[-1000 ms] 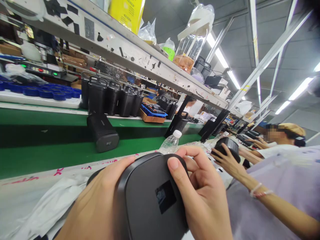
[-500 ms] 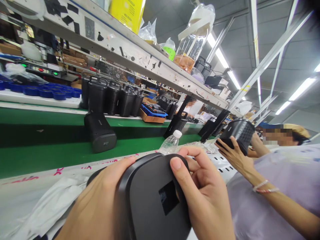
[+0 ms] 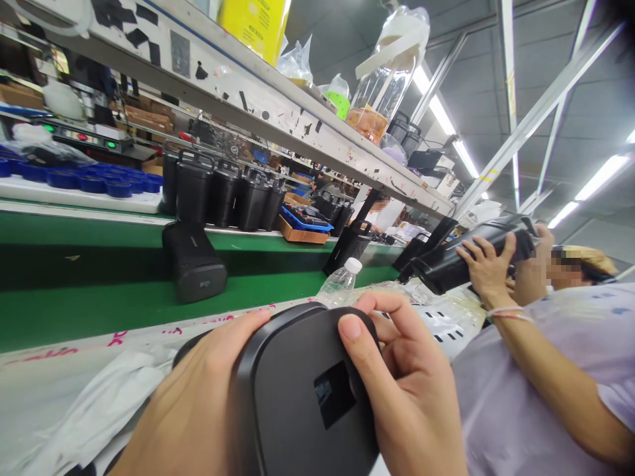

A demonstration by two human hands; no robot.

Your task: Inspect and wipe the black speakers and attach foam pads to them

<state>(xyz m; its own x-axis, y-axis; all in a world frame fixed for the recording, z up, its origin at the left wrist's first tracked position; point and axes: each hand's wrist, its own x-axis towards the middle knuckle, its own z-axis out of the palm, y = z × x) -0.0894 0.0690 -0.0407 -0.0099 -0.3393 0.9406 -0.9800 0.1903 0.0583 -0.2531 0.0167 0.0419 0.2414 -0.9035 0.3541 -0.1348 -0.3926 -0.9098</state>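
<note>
I hold a black speaker (image 3: 292, 403) close to the camera, its flat end with a small dark label facing me. My left hand (image 3: 193, 410) is closed around its left side. My right hand (image 3: 407, 396) grips the right edge, thumb pressed on the end face. Another black speaker (image 3: 192, 260) lies on the green conveyor belt (image 3: 99, 304) beyond. A clear water bottle (image 3: 340, 283) stands just behind my speaker.
A co-worker on the right lifts a black speaker (image 3: 461, 258) with both hands. A row of black speakers (image 3: 223, 195) and blue parts (image 3: 74, 178) stand behind the belt. A cluttered metal shelf (image 3: 278, 112) runs overhead. White plastic sheeting (image 3: 74, 403) covers the bench edge.
The co-worker has raised their speaker from the bench up to head height. The speaker on the belt has drifted slightly left. My hands have stayed put.
</note>
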